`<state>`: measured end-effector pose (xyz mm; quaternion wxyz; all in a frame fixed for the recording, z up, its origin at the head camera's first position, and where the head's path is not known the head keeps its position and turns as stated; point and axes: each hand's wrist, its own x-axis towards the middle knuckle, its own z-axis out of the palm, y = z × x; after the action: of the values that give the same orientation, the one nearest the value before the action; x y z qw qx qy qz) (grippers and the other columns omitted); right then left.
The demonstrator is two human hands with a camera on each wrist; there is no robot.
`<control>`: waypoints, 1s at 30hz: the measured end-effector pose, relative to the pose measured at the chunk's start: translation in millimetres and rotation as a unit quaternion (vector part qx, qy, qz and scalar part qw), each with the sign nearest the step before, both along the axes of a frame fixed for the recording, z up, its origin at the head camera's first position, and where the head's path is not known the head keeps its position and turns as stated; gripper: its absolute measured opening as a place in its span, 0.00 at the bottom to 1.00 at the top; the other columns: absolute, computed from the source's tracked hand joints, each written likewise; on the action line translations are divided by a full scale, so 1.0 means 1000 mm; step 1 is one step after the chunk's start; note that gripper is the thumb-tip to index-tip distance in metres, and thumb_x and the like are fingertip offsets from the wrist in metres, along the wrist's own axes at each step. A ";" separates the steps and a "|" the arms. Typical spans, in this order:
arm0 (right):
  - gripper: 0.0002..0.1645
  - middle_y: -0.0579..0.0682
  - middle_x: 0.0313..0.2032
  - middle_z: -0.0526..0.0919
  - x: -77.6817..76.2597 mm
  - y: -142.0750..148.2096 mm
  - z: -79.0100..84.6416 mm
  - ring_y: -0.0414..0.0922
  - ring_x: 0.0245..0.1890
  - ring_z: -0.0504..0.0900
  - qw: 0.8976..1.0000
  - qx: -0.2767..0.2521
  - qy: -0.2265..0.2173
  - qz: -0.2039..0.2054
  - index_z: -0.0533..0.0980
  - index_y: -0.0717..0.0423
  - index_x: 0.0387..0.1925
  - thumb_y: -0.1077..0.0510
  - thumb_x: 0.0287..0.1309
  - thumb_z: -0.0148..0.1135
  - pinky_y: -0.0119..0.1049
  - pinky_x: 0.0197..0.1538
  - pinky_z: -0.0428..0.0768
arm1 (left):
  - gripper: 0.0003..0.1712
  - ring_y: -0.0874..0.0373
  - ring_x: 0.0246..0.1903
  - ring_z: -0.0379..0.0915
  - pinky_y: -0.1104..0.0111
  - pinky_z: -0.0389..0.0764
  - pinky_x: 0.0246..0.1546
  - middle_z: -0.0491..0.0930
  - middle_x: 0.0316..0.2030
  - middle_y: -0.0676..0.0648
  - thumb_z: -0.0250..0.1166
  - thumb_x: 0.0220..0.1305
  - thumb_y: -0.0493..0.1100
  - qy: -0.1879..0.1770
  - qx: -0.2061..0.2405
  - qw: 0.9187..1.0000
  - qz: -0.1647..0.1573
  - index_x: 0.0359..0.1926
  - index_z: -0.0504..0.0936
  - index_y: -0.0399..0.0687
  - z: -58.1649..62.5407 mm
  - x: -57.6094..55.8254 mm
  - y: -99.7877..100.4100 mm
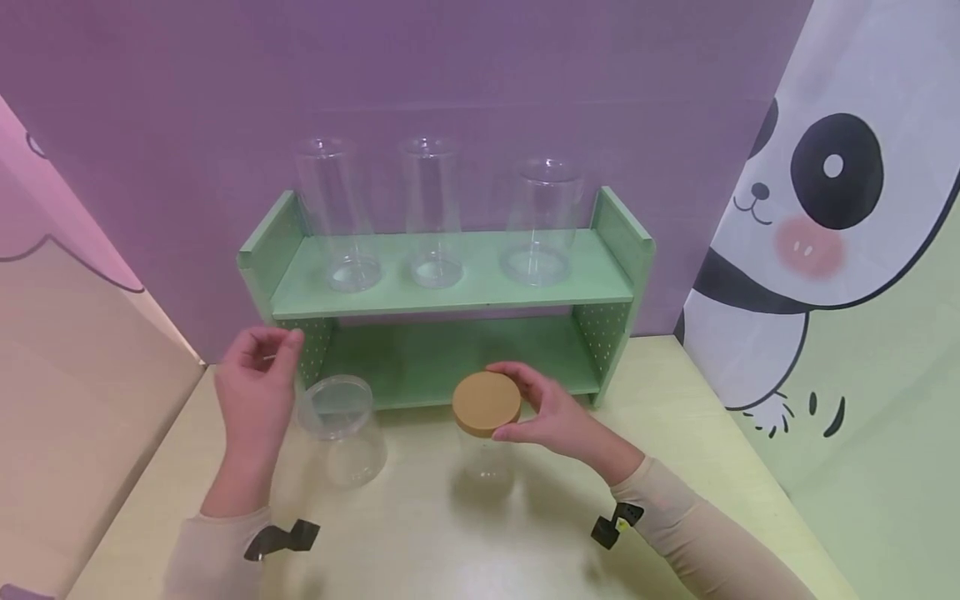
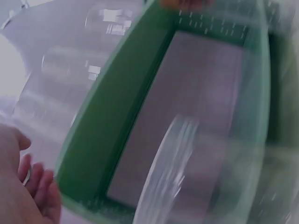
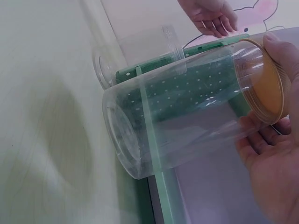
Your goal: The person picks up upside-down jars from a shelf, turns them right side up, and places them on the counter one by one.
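My right hand grips a clear jar by its orange screw lid, thumb on the near side and fingers round the far side. The jar hangs over the table, its shadow falling apart from its base in the right wrist view. To the left, my left hand is raised with loosely bent fingers and nothing in it. Just right of that hand stands a second, wider clear jar with a transparent lid, upright on the table in front of the shelf.
A green two-tier shelf stands at the back against a purple wall. On its upper board are three clear jars: a tall one, a narrow one and a wider one. A panda picture covers the right wall.
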<state>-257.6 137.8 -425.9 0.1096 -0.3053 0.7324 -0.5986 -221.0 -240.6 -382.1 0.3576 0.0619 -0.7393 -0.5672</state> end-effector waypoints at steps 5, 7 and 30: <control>0.51 0.51 0.70 0.79 -0.001 0.001 -0.002 0.54 0.74 0.73 1.000 0.001 -0.005 -0.003 0.72 0.53 0.78 0.67 0.54 0.85 0.61 0.82 0.61 | 0.06 0.66 0.38 0.76 0.74 0.78 0.43 0.78 0.35 0.62 0.72 0.75 0.40 0.048 0.025 0.995 0.082 0.41 0.82 0.49 0.008 -0.019 -0.025; 0.51 0.52 0.70 0.80 0.000 0.001 -0.002 0.54 0.74 0.74 1.000 0.002 -0.005 -0.003 0.72 0.54 0.77 0.67 0.54 0.85 0.62 0.82 0.61 | 0.07 0.66 0.41 0.76 0.73 0.78 0.46 0.78 0.39 0.61 0.73 0.74 0.42 0.050 0.021 0.995 0.083 0.45 0.81 0.49 0.010 -0.025 -0.030; 0.51 0.52 0.71 0.79 -0.001 -0.005 -0.007 0.56 0.75 0.73 1.000 0.012 -0.009 -0.008 0.71 0.54 0.78 0.65 0.56 0.85 0.64 0.81 0.63 | 0.21 0.66 0.45 0.87 0.79 0.87 0.47 0.91 0.48 0.52 0.75 0.74 0.43 0.059 0.034 0.997 0.039 0.65 0.90 0.49 0.004 -0.052 -0.035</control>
<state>-258.8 132.8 -432.7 0.1146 -0.2928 0.7410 -0.5933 -272.6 -275.8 -378.1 0.4200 0.0690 -0.6945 -0.5801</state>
